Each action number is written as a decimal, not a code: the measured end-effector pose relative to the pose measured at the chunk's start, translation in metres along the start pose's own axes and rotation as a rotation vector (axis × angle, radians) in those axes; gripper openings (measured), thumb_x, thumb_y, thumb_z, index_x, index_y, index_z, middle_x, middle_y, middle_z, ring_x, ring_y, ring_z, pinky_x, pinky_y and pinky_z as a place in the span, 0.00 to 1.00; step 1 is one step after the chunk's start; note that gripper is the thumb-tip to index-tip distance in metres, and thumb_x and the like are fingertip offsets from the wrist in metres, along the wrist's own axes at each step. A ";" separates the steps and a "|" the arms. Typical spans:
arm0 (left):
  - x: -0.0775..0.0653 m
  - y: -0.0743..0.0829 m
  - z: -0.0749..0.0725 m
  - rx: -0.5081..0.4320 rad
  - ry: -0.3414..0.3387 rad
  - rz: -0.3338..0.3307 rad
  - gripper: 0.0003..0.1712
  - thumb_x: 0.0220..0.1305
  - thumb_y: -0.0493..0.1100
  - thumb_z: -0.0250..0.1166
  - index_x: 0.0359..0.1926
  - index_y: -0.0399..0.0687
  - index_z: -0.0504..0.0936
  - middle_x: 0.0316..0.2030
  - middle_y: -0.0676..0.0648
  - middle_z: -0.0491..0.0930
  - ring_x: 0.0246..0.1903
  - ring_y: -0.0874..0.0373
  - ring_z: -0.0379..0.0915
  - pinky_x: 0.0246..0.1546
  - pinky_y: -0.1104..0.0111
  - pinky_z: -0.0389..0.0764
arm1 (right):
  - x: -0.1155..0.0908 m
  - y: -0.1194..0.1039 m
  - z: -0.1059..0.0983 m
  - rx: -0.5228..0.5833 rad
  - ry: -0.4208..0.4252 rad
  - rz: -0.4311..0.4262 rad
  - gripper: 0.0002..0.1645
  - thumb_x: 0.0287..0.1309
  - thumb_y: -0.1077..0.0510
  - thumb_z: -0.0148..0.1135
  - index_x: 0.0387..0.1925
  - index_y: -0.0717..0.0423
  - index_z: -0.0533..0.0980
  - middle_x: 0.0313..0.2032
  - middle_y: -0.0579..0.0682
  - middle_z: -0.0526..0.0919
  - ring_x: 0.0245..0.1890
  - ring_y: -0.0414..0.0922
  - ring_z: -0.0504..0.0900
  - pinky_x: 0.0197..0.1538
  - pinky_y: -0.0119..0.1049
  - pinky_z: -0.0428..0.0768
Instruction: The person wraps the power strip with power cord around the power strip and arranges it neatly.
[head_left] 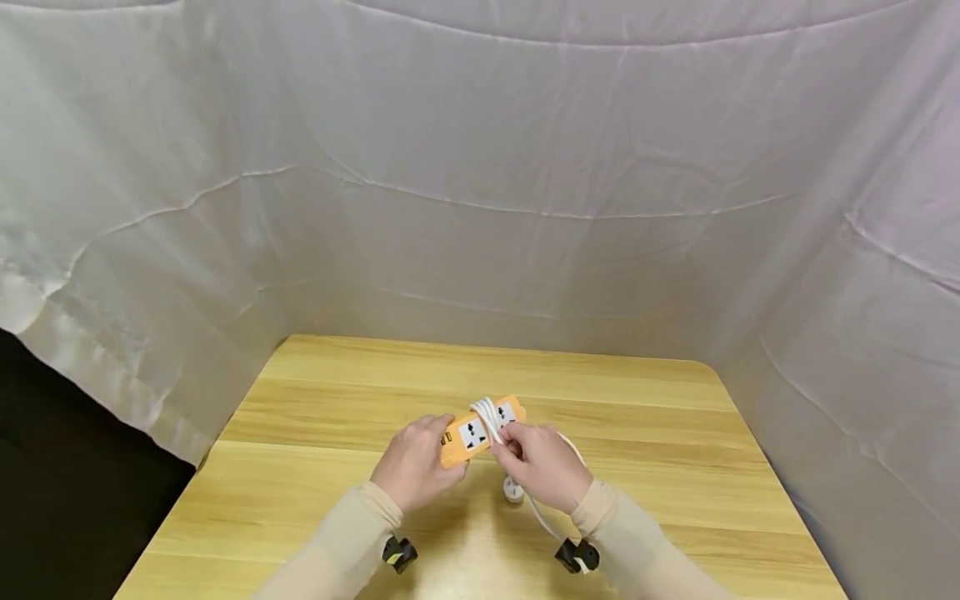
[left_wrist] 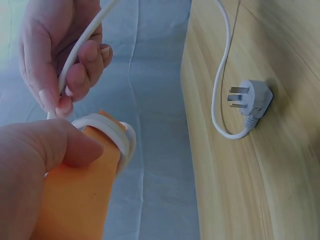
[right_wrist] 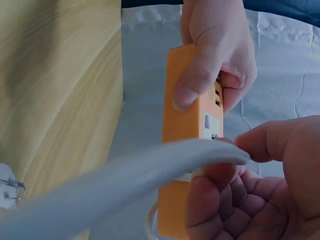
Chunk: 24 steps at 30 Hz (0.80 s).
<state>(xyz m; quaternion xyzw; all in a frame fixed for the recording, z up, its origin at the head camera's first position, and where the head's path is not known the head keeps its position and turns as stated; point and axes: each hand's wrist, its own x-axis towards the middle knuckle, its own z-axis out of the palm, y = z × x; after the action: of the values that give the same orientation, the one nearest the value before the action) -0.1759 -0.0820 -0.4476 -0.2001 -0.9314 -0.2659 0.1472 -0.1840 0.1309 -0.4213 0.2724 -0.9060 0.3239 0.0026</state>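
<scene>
With the left hand (head_left: 416,462), grips one end of the orange power strip (head_left: 472,433) above the table (head_left: 675,433), likely bracing it against tugging. With the right hand (head_left: 551,467), pinches the white cord (head_left: 487,415) beside its wraps, presumably for tightness. Has the plug (left_wrist: 256,99) prongs-up on the table, perhaps for slack.

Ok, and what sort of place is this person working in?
Probably a makeshift filming booth rather than an ordinary room: pale cloth hangs behind and on both sides of a wooden table, and a small black camera sits at each wrist.
</scene>
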 end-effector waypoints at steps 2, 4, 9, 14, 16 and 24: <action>0.001 -0.001 0.000 -0.004 0.021 -0.003 0.35 0.44 0.48 0.73 0.53 0.33 0.77 0.36 0.45 0.81 0.26 0.64 0.71 0.24 0.78 0.72 | -0.002 -0.001 0.001 0.022 -0.002 -0.012 0.14 0.66 0.54 0.55 0.22 0.44 0.72 0.15 0.34 0.70 0.12 0.30 0.64 0.16 0.27 0.63; 0.001 -0.003 -0.001 -0.011 0.044 -0.016 0.35 0.43 0.48 0.74 0.52 0.32 0.78 0.36 0.45 0.82 0.26 0.63 0.71 0.24 0.77 0.72 | -0.005 -0.002 0.002 0.081 -0.028 -0.017 0.15 0.68 0.52 0.53 0.23 0.45 0.72 0.15 0.36 0.72 0.13 0.31 0.69 0.17 0.27 0.67; 0.001 -0.006 -0.005 -0.039 0.078 -0.036 0.36 0.43 0.49 0.75 0.51 0.32 0.78 0.35 0.46 0.81 0.26 0.63 0.71 0.23 0.76 0.72 | -0.012 -0.004 0.005 0.177 -0.042 -0.050 0.18 0.70 0.50 0.51 0.23 0.47 0.72 0.15 0.45 0.76 0.14 0.33 0.74 0.17 0.28 0.71; 0.000 -0.006 -0.007 -0.098 0.074 -0.050 0.36 0.43 0.48 0.76 0.52 0.33 0.78 0.36 0.46 0.82 0.26 0.63 0.70 0.23 0.77 0.72 | -0.015 -0.005 0.008 0.143 -0.006 -0.100 0.16 0.69 0.52 0.53 0.22 0.46 0.73 0.16 0.39 0.75 0.14 0.29 0.69 0.16 0.26 0.67; -0.001 -0.005 -0.008 -0.129 0.071 -0.065 0.36 0.43 0.48 0.76 0.52 0.35 0.78 0.37 0.46 0.82 0.26 0.64 0.70 0.23 0.77 0.73 | -0.017 -0.004 0.009 0.151 -0.022 -0.096 0.16 0.69 0.53 0.53 0.23 0.47 0.73 0.16 0.38 0.75 0.15 0.29 0.70 0.17 0.25 0.67; -0.004 -0.002 -0.015 -0.211 0.049 -0.103 0.34 0.45 0.49 0.75 0.53 0.38 0.79 0.36 0.50 0.81 0.26 0.65 0.69 0.23 0.75 0.73 | -0.022 -0.001 0.011 0.234 -0.075 -0.063 0.16 0.71 0.49 0.48 0.28 0.48 0.73 0.21 0.42 0.81 0.19 0.34 0.79 0.24 0.28 0.75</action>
<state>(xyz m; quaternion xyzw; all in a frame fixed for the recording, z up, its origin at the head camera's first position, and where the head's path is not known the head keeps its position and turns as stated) -0.1708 -0.0928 -0.4379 -0.1599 -0.9034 -0.3745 0.1344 -0.1625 0.1347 -0.4333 0.3109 -0.8526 0.4167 -0.0530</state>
